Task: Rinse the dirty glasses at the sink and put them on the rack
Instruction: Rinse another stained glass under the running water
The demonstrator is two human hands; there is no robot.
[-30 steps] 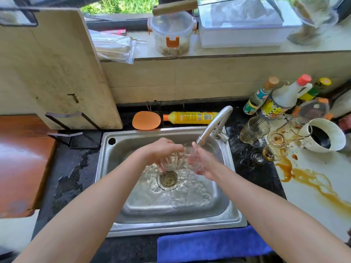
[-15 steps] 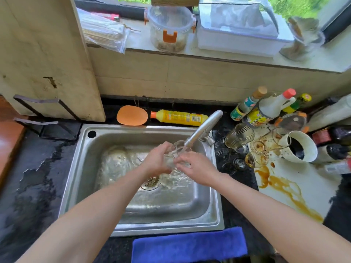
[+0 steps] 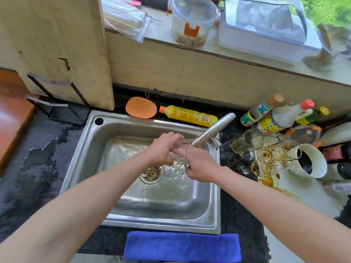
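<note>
Curling round the glass (image 3: pixel 180 158), left hand (image 3: pixel 163 149) and right hand (image 3: pixel 201 165) grip it between them.

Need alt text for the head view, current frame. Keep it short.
The left hand and right hand hold a clear glass under the faucet over a steel sink. Dirty glasses stand on the stained counter at right; a blue cloth lies along the sink's front edge.

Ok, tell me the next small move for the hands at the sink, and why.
Probably tip the glass mouth-down over the sink to drain it. Both the left hand and right hand grip it right under the faucet spout with water rippling below, so the rinse looks underway; stained glasses wait on the right counter.
</note>
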